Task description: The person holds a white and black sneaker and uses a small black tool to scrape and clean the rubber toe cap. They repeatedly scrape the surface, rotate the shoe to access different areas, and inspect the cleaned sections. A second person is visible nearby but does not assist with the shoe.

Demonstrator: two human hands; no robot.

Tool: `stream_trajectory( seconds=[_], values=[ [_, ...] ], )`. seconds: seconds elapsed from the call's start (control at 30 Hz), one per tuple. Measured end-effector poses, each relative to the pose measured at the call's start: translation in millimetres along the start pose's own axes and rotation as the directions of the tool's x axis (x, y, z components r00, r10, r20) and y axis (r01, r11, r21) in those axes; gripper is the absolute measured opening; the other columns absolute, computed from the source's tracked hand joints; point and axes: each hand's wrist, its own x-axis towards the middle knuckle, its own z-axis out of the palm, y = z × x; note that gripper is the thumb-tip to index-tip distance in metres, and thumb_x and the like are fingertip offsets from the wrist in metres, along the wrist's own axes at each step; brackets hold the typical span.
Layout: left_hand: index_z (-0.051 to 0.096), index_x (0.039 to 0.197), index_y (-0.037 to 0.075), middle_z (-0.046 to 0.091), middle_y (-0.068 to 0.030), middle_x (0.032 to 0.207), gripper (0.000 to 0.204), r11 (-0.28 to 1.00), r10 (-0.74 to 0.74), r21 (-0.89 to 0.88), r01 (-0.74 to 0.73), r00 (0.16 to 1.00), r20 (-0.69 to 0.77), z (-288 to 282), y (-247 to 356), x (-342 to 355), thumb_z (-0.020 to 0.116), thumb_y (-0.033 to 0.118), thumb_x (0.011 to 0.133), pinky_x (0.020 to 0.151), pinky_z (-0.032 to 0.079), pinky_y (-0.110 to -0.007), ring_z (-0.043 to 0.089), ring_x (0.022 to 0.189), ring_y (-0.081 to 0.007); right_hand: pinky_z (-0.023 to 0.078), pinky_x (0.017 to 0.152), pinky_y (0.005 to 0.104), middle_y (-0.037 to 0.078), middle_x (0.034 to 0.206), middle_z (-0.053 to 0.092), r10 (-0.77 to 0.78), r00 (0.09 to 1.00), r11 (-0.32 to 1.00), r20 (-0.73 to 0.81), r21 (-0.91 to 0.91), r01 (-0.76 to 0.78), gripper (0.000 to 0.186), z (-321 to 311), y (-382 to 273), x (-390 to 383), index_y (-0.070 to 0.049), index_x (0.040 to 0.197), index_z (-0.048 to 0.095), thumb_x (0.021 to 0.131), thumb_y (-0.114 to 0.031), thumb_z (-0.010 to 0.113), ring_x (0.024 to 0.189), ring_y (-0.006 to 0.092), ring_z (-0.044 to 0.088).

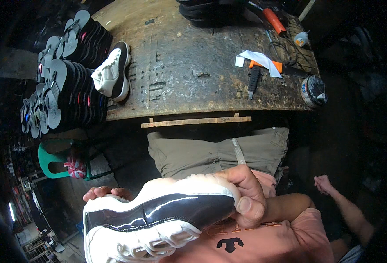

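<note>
A white sneaker (158, 215) with a glossy black band round its side is held up close in front of my chest. It lies on its side, toe to the right, laces toward the bottom and sole facing away. My right hand (248, 197) grips the toe, thumb at the tip and fingers on the sole side. My left hand (108, 193) is mostly hidden behind the heel end; only its curled fingertips show over the edge, closed on the shoe. A similar sneaker (116, 72) rests on the worn wooden table (180, 79), beside stacked flip-flops.
Flip-flop stacks (57, 92) line the table's left side. At the right are a black utility knife (254, 82), a white strip (257, 58), an orange-handled tool (279, 66), a jar (313, 92) and a small bottle (301, 39). A green chair (48, 160) stands left; another person's arm (349, 208) shows right.
</note>
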Motion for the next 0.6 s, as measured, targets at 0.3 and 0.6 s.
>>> stream_trajectory(
  seconds=[0.3,0.6],
  values=[
    [0.061,0.133,0.015,0.062,-0.0027,0.141,0.038,0.989,-0.121,-0.098,0.113,0.990,-0.079,-1.8,1.2,-2.1,0.068,0.027,0.097,0.121,0.035,-0.046,0.050,0.142,-0.0181,0.043,0.110,0.0481,0.026,0.136,0.056,0.138,0.972,0.970,-0.192,-0.171,-0.171,0.051,-3.5,-1.7,-3.0,0.004,0.132,0.045,0.101,-0.036,0.050,0.126,0.0290,0.057],
    [0.055,0.141,0.012,0.056,-0.0074,0.148,0.047,0.991,-0.030,0.126,0.034,0.999,-0.031,-29.1,-4.9,-8.9,0.060,0.035,0.101,0.121,0.035,-0.049,0.045,0.145,-0.0232,0.040,0.107,0.0370,0.010,0.125,0.057,0.179,0.957,0.976,-0.227,-0.082,-0.203,0.042,-13.2,13.4,2.5,0.000,0.133,0.048,0.106,-0.032,0.048,0.116,0.0145,0.052]
  ],
)
